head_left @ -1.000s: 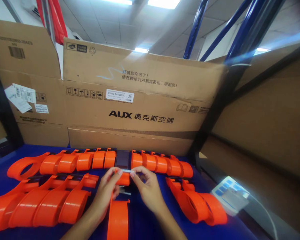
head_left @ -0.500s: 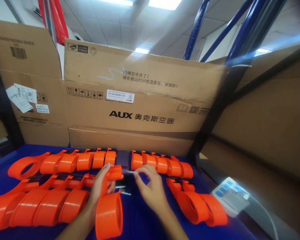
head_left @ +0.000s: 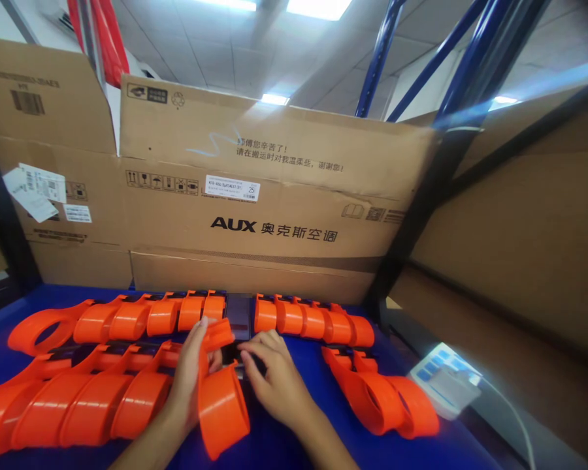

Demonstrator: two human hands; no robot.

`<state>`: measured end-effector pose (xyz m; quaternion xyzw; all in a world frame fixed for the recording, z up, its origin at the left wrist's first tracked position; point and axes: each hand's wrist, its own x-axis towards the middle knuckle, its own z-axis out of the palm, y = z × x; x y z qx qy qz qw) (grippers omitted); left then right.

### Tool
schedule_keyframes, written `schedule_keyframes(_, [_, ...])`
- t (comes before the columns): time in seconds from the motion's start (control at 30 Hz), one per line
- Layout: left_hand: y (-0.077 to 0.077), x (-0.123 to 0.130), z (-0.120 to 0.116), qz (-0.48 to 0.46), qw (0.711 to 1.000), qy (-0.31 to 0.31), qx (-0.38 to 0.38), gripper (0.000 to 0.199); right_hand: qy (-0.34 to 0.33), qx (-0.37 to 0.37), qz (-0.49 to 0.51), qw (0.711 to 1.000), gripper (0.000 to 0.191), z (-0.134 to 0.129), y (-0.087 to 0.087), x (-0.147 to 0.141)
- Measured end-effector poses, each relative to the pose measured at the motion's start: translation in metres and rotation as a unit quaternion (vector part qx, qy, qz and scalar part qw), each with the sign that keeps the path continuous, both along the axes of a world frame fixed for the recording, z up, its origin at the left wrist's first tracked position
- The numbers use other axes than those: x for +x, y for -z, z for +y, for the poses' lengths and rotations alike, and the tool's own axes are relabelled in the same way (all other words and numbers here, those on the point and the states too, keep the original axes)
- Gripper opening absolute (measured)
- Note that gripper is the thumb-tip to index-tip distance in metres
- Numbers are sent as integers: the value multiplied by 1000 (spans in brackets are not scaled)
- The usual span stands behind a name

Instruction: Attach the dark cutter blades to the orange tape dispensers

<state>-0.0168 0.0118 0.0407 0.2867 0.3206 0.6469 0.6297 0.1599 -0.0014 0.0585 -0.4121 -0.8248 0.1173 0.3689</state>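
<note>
Right hand (head_left: 275,377) shifted leftward, orange looped piece (head_left: 220,406) more tilted

Ceiling lights (head_left: 319,7) cast hazy glare streaks.

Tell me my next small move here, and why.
Perhaps bring what looks like a dark part near your right hand to the handle of the orange piece in your left hand; whether it's gripped, I can't tell. That handle looks all orange where visible, while neighbouring orange pieces carry dark fittings.
</note>
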Motion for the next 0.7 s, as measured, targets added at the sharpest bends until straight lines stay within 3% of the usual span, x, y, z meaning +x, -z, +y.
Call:
schedule_keyframes(0.13, [-1, 7, -5, 30, 990, -133, 13, 51, -65, 32, 108, 991, 39, -9, -11, 11])
schedule_keyframes(0.23, [2, 9, -6, 94, 984, -153, 7, 59, -135, 70, 86, 985, 64, -15, -15, 13])
schedule_keyframes(0.3, [4, 9, -6, 107, 984, -141, 12, 59, -124, 87, 44, 987, 61, -18, -16, 11])
schedule_keyframes(0.43, [7, 8, -2, 100, 993, -52, 33, 62, -22, 110, -14, 994, 41, -22, -23, 14])
schedule_keyframes(0.53, [11, 7, 1, 124, 990, -35, 49, 62, 86, 118, -43, 988, 37, -31, -38, 26])
schedule_keyframes(0.7, [12, 3, 2, 126, 990, -39, 55, 57, 280, 97, -172, 939, 22, -50, -60, 50])
